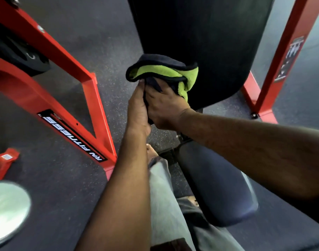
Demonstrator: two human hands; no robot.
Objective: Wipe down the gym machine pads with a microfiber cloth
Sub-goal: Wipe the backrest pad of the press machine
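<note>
While both forearms reach forward from the bottom of the head view, we see the left hand (138, 111) and right hand (164, 105) meeting at a bunched microfiber cloth (162, 73), each with fingers curled into its folds. It is plush and lime green on one face, dark on the other, with a dark stitched edge, and its right side touches the lower edge of a tall black back pad (209, 42), smooth and rounded at the bottom. Below the right forearm lies a dark padded seat (214, 187) with rounded corners. We note a red steel frame (77, 113) lettered "RN FITNESS" at left, a second red upright (285, 57) at right, a blurred pale disc (8, 207) at lower left, and speckled rubber floor (68, 196).
</note>
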